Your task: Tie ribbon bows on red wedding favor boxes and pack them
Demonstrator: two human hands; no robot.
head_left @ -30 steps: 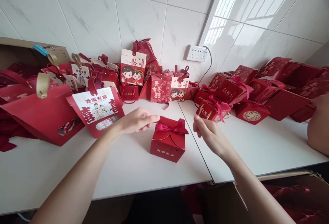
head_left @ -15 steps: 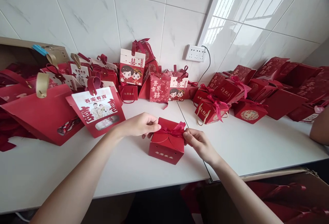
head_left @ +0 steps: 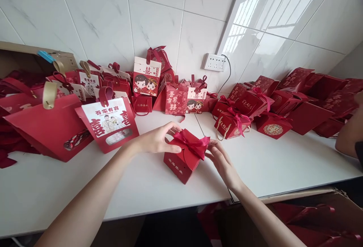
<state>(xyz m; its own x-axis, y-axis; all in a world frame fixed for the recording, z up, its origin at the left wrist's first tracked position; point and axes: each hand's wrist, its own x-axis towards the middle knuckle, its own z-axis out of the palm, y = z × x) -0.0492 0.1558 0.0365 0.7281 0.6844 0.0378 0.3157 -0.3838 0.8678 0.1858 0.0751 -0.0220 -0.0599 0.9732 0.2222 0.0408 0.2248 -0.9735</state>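
A small red gift box (head_left: 181, 162) with gold characters on its side and a red ribbon bow (head_left: 192, 144) on top stands on the white table (head_left: 159, 190), turned so one corner faces me. My left hand (head_left: 158, 139) grips its left top edge with thumb and fingers. On the other side my right hand (head_left: 220, 159) touches the box just under the bow, fingers spread.
Many red gift boxes and bags crowd the back of the table, including a large bag with a picture label (head_left: 109, 123) at left and a bow-tied box (head_left: 231, 123) at right. A wall socket (head_left: 214, 62) sits above. Another person's arm (head_left: 347, 135) shows at far right.
Both hands closed in on the box from either side, pinched the bow ends, and the box has since been rotated so a corner points toward me.
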